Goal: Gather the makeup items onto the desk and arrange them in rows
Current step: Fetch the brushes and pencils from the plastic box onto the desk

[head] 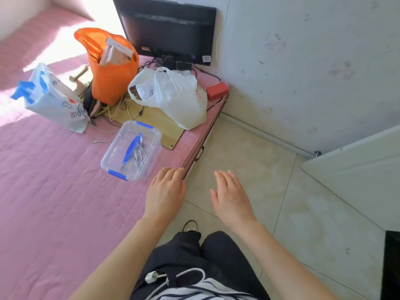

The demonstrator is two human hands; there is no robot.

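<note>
A clear plastic box (131,150) with a blue handle and blue clips lies on the pink bed cover (54,191), holding several small items that I cannot make out. My left hand (165,192) hovers just right of the box at the bed's edge, fingers relaxed, holding nothing. Over the tiled floor, a little to the right, my right hand (230,197) is stretched out with straight fingers and is empty too. No desk is visible.
Behind the box sit a wooden board (160,124), a white plastic bag (173,96), an orange bag (110,66), a printed white bag (54,98), a red box (217,90), cables and a dark monitor (166,29). Tiled floor (270,191) lies right, with a white door (357,167).
</note>
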